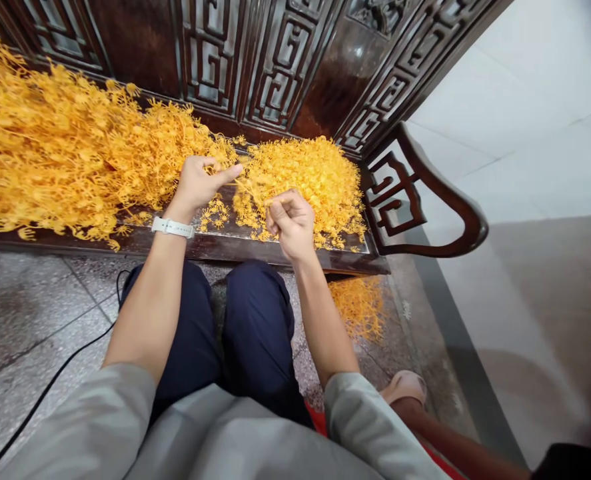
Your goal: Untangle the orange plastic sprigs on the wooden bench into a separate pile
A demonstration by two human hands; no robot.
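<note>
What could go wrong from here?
1. Mixing: the left yellow pile and right yellow pile nearly meet on the bench, with loose pieces between them, so they could blend.
2. Drops: the left yellow pile reaches the bench's front edge; the left hand or its wrist strap might drag strands off.
3. Snag: a black cord runs beside the person's left leg and could catch a foot.

Free air lies over the left yellow heap, but the backrest blocks behind and blurred strands seemingly clutter mid-bench.
</note>
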